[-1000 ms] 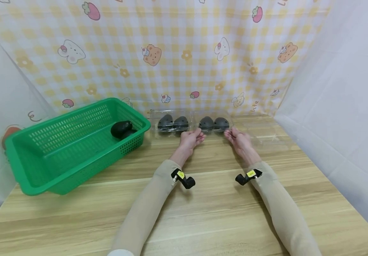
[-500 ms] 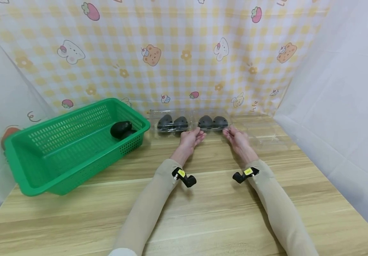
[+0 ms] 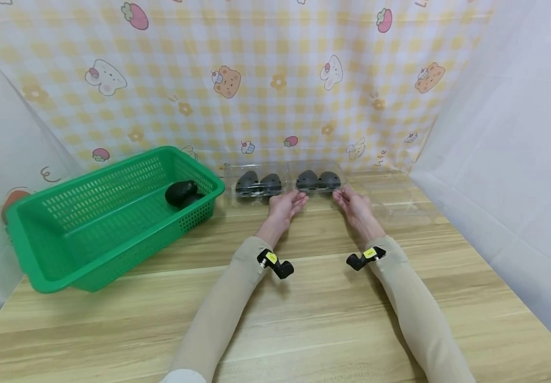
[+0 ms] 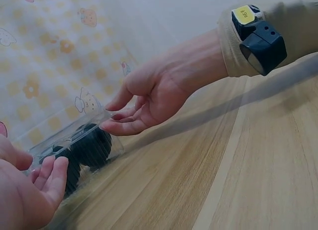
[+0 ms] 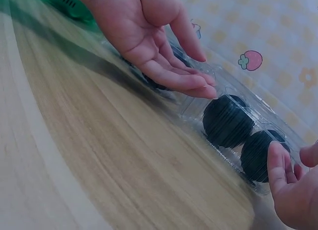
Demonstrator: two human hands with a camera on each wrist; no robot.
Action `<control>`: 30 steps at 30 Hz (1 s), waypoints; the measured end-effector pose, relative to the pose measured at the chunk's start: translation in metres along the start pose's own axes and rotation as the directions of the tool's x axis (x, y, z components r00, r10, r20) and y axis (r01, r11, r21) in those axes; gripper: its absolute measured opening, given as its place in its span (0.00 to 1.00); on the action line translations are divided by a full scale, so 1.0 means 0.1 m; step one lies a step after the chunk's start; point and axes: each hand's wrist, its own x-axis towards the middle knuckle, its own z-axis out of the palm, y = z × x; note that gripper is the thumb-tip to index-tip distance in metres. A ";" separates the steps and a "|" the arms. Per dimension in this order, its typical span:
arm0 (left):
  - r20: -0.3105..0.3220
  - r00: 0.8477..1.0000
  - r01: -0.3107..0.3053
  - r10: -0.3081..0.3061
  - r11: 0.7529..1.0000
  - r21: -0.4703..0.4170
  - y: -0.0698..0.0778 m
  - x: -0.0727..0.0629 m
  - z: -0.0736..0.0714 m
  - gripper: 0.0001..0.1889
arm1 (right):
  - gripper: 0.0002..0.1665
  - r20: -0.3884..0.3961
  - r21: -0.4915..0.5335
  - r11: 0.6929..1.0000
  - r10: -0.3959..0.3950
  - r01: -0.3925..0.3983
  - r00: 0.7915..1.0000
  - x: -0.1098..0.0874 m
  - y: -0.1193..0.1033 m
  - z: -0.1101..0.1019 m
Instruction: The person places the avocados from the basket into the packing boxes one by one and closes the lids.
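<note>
On the far left of the tabletop [image 3: 304, 330], a green basket [image 3: 113, 263] is sitting unmoved, with loose dark fruits [image 3: 181, 193] lying at its right end. Just beside it the left pack [image 3: 230, 183] is resting, clear and holding two fruits [image 3: 270, 183]. The left hand [image 3: 285, 206] is touching the right pack [image 3: 316, 165] at its near left corner, thumb and fingers standing apart. That pack, holding a matching pair at the far middle, is what is changing: it is sliding slightly farther away and leftward, close against its neighbour. This probably means the work is at a fine lining-up step. The right hand [image 3: 356, 206] is touching the near right corner, thumb and fingers also apart. Compared with a second ago, this hand is reaching a little farther and more leftward, while the left is barely shifting. Farthest right, a clear plastic container [image 3: 395, 205] is lying as before.
</note>
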 end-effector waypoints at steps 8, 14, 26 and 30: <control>0.033 0.999 0.033 -0.033 0.999 0.028 0.04 -0.02 0.01 0.15 | 0.17 0.030 0.021 1.000 -0.009 0.009 1.000 0.01 -0.04 -0.01; 0.081 0.994 0.069 -0.077 0.993 0.099 0.06 -0.08 0.01 0.18 | 0.08 0.030 -0.030 0.999 0.038 -0.037 0.999 -0.05 -0.05 0.06; 0.204 0.964 0.094 -0.172 0.935 0.343 0.03 -0.20 0.09 0.22 | 0.12 0.152 -0.196 0.979 0.084 -0.053 0.985 -0.23 -0.11 0.13; 0.218 0.958 0.101 -0.188 0.929 0.357 0.04 -0.24 0.10 0.22 | 0.10 0.204 -0.254 0.967 0.046 0.008 0.978 -0.27 -0.15 0.15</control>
